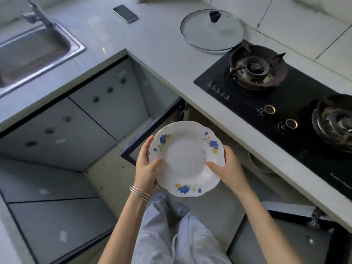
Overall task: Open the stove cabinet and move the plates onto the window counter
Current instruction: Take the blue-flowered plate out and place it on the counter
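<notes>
A small stack of white plates [185, 155] with blue and yellow flowers hangs in front of the stove cabinet, below counter height. My left hand [147, 166] grips the stack's left rim and my right hand [226, 168] grips its right rim, thumbs on top. Both stove cabinet doors stand open: the left door [152, 128] behind the plates and the right door [282, 237] at the lower right. Inside the cabinet another plate [259, 164] shows partly under the counter edge. The grey counter [152, 40] runs along the back towards the sink.
A black gas stove [266, 96] with two burners sits in the counter on the right. A glass pot lid [212, 29] and a phone [125, 13] lie on the back counter. A steel sink [30, 52] with a tap is at the far left. Closed grey cabinet doors [66, 121] line the corner.
</notes>
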The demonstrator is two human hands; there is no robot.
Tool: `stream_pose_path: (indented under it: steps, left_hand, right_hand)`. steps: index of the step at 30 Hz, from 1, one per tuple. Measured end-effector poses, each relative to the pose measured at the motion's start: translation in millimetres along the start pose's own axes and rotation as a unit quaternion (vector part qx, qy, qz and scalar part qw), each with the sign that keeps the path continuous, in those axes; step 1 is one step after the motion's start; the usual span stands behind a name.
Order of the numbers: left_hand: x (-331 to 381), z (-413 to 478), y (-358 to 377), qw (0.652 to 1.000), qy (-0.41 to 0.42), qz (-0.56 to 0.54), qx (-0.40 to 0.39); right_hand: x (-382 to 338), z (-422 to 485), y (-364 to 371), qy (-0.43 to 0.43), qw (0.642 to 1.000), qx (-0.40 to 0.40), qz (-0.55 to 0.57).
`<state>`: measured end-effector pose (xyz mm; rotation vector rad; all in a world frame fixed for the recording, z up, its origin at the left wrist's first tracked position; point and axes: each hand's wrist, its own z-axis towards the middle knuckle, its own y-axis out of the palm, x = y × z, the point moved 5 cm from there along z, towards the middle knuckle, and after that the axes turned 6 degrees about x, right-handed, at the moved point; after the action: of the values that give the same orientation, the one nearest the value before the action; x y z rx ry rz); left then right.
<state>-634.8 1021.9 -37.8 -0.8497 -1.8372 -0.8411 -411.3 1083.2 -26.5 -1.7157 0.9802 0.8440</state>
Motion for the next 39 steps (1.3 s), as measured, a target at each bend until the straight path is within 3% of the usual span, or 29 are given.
stream_pose_path:
  steps: [14,27,39]
  left_hand:
    - [9,-31,-103,0.986,0.049,-0.067,0.147]
    - [38,-76,-252,0.940,0.069,-0.140,0.303]
    - [76,-108,-362,0.914,0.099,-0.157,0.361]
  right_hand:
    - [-43,4,93,-0.064,0.988,-0.128,-0.054]
    - [-122,-36,251,-0.133,0.953,-0.255,-0.090]
    - [-176,-84,368,-0.186,0.925,-0.317,-0.096]
